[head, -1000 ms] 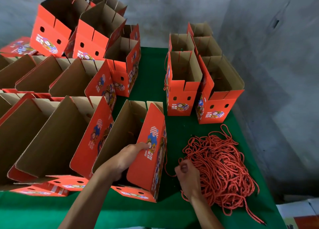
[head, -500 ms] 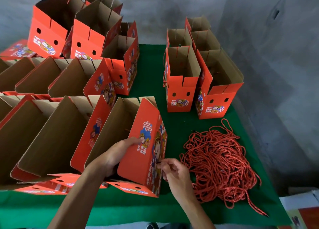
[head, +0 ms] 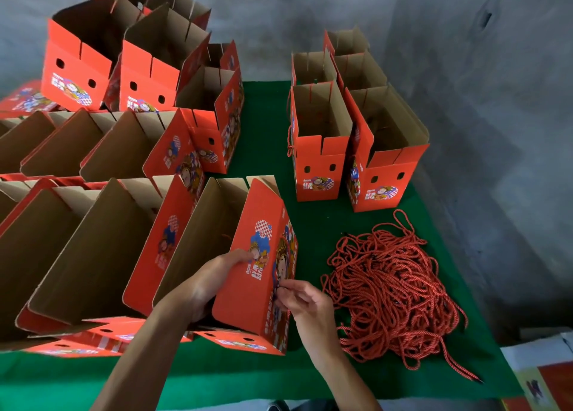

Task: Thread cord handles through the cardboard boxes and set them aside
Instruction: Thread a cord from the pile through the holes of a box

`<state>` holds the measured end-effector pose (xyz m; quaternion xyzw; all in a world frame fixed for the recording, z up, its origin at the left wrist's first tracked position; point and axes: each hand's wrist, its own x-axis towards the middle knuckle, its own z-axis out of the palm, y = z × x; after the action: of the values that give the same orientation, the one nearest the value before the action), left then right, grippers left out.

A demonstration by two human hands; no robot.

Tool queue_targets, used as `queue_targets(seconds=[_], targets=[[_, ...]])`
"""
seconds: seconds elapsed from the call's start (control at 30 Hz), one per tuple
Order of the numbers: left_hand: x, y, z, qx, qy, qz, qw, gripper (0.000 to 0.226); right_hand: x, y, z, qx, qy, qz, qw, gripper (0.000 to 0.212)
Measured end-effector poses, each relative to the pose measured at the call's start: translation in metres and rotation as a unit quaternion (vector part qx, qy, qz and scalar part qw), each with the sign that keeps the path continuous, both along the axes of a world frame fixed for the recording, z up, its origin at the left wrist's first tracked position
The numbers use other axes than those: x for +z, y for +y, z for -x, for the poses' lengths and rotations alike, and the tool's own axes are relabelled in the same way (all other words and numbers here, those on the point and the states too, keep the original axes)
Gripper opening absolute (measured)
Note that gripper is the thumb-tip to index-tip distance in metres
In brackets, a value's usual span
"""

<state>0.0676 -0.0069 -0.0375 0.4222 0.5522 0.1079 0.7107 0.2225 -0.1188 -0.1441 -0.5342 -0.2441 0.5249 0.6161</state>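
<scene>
Left hand [head: 214, 282] gripped the tilted red box [head: 260, 265] at the table's near edge; right hand [head: 305, 302] pinched a cord end [head: 280, 291] against its side. Best steadied while feeding it through.

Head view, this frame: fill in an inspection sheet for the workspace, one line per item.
Surface: green table cover, bare between the box groups.
Job's things: tilted red box in hand; pile of red cords right of it; unthreaded boxes massed on the left; set-aside boxes upright at the back right, a cord hanging on one.
Clutter: printed sheets at the lower right corner.
Grippers: left hand grips the box's wall; right hand pinches a cord end at the box's side.
Cables: nothing seen.
Surroundings: grey concrete wall.
</scene>
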Motion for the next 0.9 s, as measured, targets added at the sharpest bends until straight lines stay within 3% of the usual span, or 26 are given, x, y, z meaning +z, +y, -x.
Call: queue_targets(seconds=[0.37,0.47,0.57,0.6,0.7,0.8,0.9], targets=[[0.001,-0.004,-0.010,-0.042,0.022,-0.034,0.998,0.051,-0.007,0.005,0.006,-0.007,-0.079,0.017,0.997,0.015],[0.000,-0.004,-0.017,-0.073,-0.006,-0.018,0.997,0.068,-0.007,0.007,0.000,-0.002,-0.122,0.022,0.992,0.018],[-0.002,-0.002,-0.027,-0.122,-0.012,0.033,0.992,0.097,-0.010,0.005,-0.006,-0.031,-0.248,0.005,0.968,0.022],[-0.001,-0.002,-0.031,-0.135,0.009,0.023,0.991,0.090,-0.010,0.004,-0.004,-0.034,-0.276,0.003,0.961,0.025],[-0.002,0.000,-0.042,-0.231,0.117,-0.115,0.959,0.038,-0.009,0.007,0.003,-0.012,-0.335,0.011,0.942,0.028],[-0.008,-0.001,-0.051,-0.290,0.225,-0.197,0.909,0.028,-0.012,0.008,0.000,0.006,-0.354,0.016,0.935,0.025],[-0.008,-0.002,-0.054,-0.318,0.263,-0.203,0.888,0.030,-0.012,0.007,-0.003,0.018,-0.322,0.004,0.947,0.022]])
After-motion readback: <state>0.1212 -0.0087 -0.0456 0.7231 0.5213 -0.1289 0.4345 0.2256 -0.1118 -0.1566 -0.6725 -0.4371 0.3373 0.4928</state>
